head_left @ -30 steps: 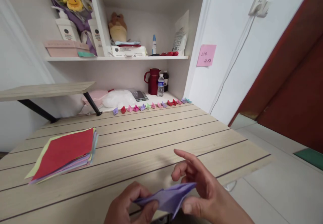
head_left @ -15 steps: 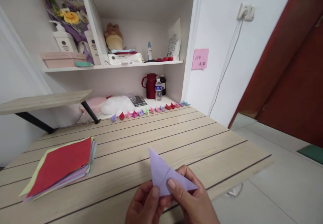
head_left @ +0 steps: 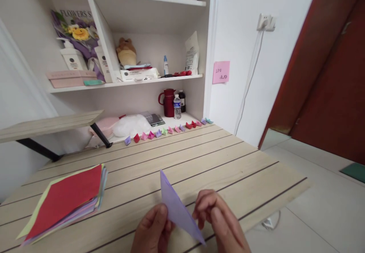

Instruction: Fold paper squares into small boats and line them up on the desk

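Observation:
A light purple sheet of paper [head_left: 178, 211], folded into a triangle, is held above the wooden table [head_left: 137, 184] near its front. My left hand [head_left: 154, 228] pinches its left edge between thumb and fingers. The long folded edge slants from upper left to lower right. Just right of the paper is my right hand [head_left: 218, 218], its fingers loosely curled and apart from the thumb; nothing shows in it. Whether a fingertip brushes the paper is hard to tell.
Left on the table lies a stack of coloured paper [head_left: 67, 199], red on top. Small folded paper boats [head_left: 159, 133] line the back edge. A raised wooden stand [head_left: 51, 124] is at the left. Behind are shelves [head_left: 128, 83], a red jug [head_left: 169, 102] and a water bottle [head_left: 177, 107].
My right hand has let go of the purple paper and moved slightly right. The paper has turned more edge-on, staying in my left hand. The view has tilted up a little.

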Motion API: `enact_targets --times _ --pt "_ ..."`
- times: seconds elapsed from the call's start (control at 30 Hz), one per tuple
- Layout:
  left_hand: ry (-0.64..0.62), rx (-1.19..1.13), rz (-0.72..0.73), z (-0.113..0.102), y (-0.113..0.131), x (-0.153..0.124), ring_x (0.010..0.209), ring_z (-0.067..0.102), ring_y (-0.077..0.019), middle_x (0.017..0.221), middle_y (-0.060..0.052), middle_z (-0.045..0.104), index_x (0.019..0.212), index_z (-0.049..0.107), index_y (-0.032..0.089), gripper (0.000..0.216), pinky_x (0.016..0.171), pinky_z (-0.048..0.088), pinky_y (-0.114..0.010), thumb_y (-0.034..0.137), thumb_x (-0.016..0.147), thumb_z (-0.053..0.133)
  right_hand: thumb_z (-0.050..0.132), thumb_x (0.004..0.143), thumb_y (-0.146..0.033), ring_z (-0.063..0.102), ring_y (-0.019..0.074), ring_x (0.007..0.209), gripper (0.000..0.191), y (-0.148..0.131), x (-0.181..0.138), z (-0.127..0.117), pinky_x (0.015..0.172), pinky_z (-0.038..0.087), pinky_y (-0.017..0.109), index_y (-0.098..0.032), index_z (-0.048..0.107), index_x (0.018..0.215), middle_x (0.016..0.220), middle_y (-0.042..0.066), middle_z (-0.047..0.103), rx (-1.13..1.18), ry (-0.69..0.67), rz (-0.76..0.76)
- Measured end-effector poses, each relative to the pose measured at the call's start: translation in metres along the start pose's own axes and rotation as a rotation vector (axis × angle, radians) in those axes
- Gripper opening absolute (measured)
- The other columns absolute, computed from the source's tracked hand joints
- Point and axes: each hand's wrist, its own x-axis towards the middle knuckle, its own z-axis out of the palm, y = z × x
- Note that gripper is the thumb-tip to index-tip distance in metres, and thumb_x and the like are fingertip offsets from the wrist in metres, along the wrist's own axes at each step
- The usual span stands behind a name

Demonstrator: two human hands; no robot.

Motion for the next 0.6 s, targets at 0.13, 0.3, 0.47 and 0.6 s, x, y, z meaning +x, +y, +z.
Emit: enact_targets --times 0.13,0.3,0.47,0.6 --pt "-0.042 -0.025 -0.058 0.002 0.009 0.003 0.051 0.048 -0.0049 0.051 0.006 0.052 0.058 0.063 0.015 0.039 0.055 0.044 -0.017 0.037 0.051 0.094 0.066 0.086 -0.050 0.056 0.0236 0.102 0.034 -0.020 0.019 -0.012 0.084 0.045 0.035 -0.027 0.059 0.110 0.111 0.005 0.059 0.022 -0.006 0.226" --pt "-0.110 0.044 -0.126 0.003 0.011 0.001 0.053 0.049 -0.0046 0.058 0.002 0.060 0.063 0.066 0.012 0.037 0.054 0.041 -0.016 0.037 0.055 0.092 0.064 0.089 -0.042 0.057 0.0228 0.104 0.037 -0.029 0.036 -0.005 0.083 0.045 0.035 -0.027 0.056 0.121 0.121 0.006 0.056 0.164 -0.203 0.354" --pt "-0.207 0.092 -0.120 0.000 0.012 0.005 0.047 0.038 -0.0025 0.050 0.005 0.052 0.062 0.068 0.012 0.033 0.049 0.035 -0.015 0.036 0.060 0.090 0.069 0.086 -0.045 0.054 0.0180 0.092 0.040 -0.034 0.039 0.007 0.075 0.044 0.029 -0.027 0.058 0.120 0.112 0.005 0.056 0.187 -0.326 0.330" --pt "-0.272 0.103 -0.131 -0.002 0.013 0.006 0.050 0.046 -0.0056 0.054 0.001 0.058 0.059 0.068 0.012 0.034 0.052 0.039 -0.018 0.040 0.065 0.086 0.077 0.077 -0.044 0.051 0.0141 0.080 0.049 -0.037 0.040 0.014 0.068 0.041 0.025 -0.025 0.058 0.119 0.102 0.001 0.053 0.159 -0.334 0.348"
